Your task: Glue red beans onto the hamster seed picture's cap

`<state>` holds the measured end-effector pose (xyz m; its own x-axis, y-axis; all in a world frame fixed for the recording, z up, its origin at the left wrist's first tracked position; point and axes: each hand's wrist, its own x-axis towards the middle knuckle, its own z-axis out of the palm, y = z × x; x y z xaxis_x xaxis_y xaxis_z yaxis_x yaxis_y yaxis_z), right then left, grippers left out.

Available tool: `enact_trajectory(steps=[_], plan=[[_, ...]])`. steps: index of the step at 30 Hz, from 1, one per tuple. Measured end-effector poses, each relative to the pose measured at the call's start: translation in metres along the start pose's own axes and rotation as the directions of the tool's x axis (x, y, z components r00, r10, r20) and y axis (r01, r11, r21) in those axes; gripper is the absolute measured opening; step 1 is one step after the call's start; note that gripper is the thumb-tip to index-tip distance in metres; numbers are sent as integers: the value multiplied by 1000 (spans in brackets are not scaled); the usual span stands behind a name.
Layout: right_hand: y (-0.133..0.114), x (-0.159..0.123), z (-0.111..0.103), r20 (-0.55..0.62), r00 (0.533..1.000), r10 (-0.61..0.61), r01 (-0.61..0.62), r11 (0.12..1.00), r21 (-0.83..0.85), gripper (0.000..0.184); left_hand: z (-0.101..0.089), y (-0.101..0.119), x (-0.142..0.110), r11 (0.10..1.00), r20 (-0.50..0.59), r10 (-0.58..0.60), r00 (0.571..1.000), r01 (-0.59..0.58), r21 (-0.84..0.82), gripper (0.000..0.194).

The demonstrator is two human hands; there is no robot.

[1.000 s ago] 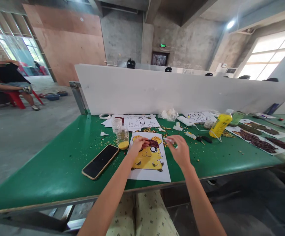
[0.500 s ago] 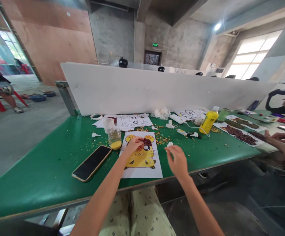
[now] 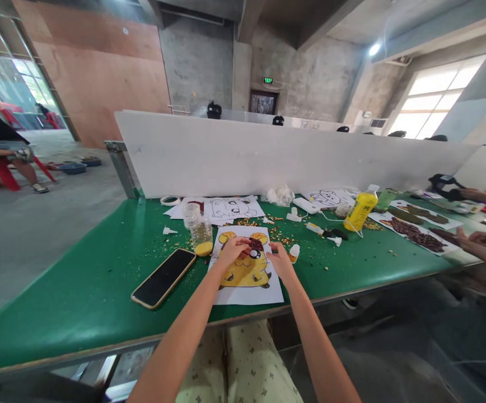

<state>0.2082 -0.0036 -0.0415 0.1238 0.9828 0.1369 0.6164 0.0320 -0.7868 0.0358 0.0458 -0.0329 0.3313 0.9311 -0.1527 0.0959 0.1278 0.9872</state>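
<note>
The picture (image 3: 247, 274) lies at the worktop's (image 3: 87, 280) front edge, under the left hand (image 3: 235, 252), whose grip I cannot tell. The right hand (image 3: 278, 258), thumb and fingers apart, hovers by its right edge.

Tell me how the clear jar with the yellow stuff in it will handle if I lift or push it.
The clear jar should feel light for its size, since the yellow contents fill only its bottom. Its ribbed, see-through wall looks like thin plastic and may flex when squeezed. Pushed high up, it could tip, being rather tall and narrow.
</note>
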Motion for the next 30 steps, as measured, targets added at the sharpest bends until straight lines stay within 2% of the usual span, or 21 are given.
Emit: enact_trajectory(steps=[4,10,14,18,21,24,30], plan=[[-5,16,-5,112,994,-20,9,995,100,31,-4,7,-3,996,-6,52,999,-52,-75,29],[-33,44,-20,199,980,-10,-17,991,133,29,-6,17,-11,969,-145,184,972,-204,-137,22],[-59,59,-27,214,977,-6,-8,998,65,25,-8,19,-15,951,-227,278,933,-300,-70,23],[-74,51,-34,193,981,28,-9,995,-100,7,-10,15,-13,957,-232,288,929,-272,98,27],[-66,30,-41,115,991,67,-42,978,-206,10,-10,10,-10,937,-238,302,923,-243,250,31],[-46,8,-41,89,987,135,-107,958,-266,11,-8,5,-8,889,-246,344,906,-230,395,31],[-12,-11,-18,127,973,193,-167,968,-189,14,-2,-6,-11,771,-230,416,880,-207,602,31]])
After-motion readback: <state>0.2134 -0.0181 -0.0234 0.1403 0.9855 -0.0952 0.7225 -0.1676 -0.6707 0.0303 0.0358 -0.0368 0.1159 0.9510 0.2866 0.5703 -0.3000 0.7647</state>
